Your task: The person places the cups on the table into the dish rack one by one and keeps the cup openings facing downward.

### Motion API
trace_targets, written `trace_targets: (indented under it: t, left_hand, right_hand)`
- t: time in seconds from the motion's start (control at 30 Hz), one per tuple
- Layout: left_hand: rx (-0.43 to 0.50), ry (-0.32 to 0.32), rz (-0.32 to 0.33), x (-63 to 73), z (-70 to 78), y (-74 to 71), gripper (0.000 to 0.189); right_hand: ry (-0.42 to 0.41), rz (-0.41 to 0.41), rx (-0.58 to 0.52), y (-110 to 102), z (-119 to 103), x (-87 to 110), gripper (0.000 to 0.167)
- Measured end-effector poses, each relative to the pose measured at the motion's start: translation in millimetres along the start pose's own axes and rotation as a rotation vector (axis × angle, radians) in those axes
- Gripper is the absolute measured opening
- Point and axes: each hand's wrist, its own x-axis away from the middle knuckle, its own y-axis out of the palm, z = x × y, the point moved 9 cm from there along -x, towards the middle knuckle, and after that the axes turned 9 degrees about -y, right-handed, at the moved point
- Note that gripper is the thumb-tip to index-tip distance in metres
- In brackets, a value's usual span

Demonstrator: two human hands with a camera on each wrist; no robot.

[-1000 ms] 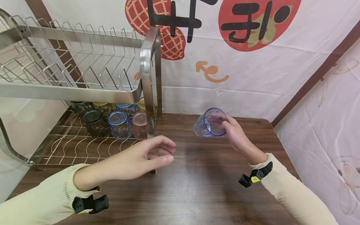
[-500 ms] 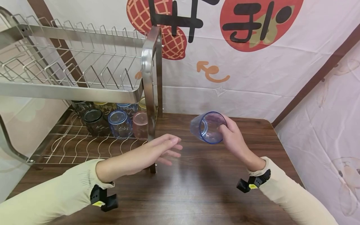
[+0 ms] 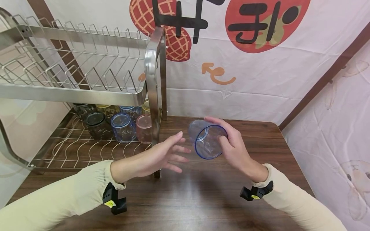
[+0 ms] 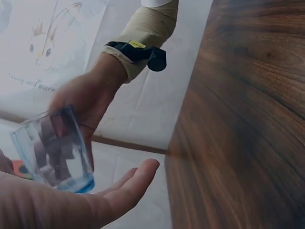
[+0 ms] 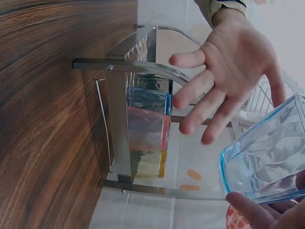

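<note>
A clear blue-tinted drinking glass is in my right hand, above the table. The thumb lies inside the rim and the fingers wrap the outside. Its mouth tilts toward me, the base pointing away to the left. My left hand is just left of the glass, fingers spread and holding nothing. In the right wrist view, the left palm faces the glass, fingertips close to its base. In the left wrist view, the left hand's fingers partly overlap the glass's blue base.
A two-tier metal dish rack stands on the left. Several upturned glasses sit on its lower tier, including a blue glass, a pink glass and a dark glass. A printed cloth hangs behind the wooden table.
My right hand has brought the glass left and nearer to me, turning its mouth more toward me. My left hand has moved right toward it, rolled thumb-up and spread its fingers.
</note>
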Motion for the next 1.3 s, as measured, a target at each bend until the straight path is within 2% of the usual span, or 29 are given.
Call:
trace_targets:
  t: [0.2,0.33,0.53,0.7,0.8,1.1,1.3]
  left_hand:
    - [0.055,0.029,-0.085,-8.9,0.1,9.7,0.073]
    - [0.107,0.055,-0.127,-10.6,1.8,14.9,0.071]
    - [0.097,0.1,-0.154,-13.0,6.3,17.6,0.074]
    - [0.095,0.11,-0.164,-14.5,7.3,18.2,0.074]
    - [0.113,0.119,-0.164,-15.0,7.9,17.9,0.074]
    - [0.145,0.176,-0.169,-15.6,11.0,14.4,0.065]
    - [0.118,0.169,-0.141,-16.0,9.0,7.9,0.07]
  right_hand:
    - [-0.204,-0.007,0.053,8.9,-17.2,0.7,0.062]
    - [-0.305,-0.022,0.094,14.1,-25.3,2.5,0.063]
    - [-0.435,-0.041,0.156,20.8,-33.7,5.9,0.062]
    - [-0.54,-0.059,0.207,27.3,-40.1,8.9,0.063]
    - [-0.571,-0.068,0.237,30.5,-42.4,10.3,0.065]
    - [-0.573,-0.09,0.257,37.2,-39.4,13.0,0.066]
    - [-0.591,-0.114,0.255,40.0,-39.3,13.6,0.062]
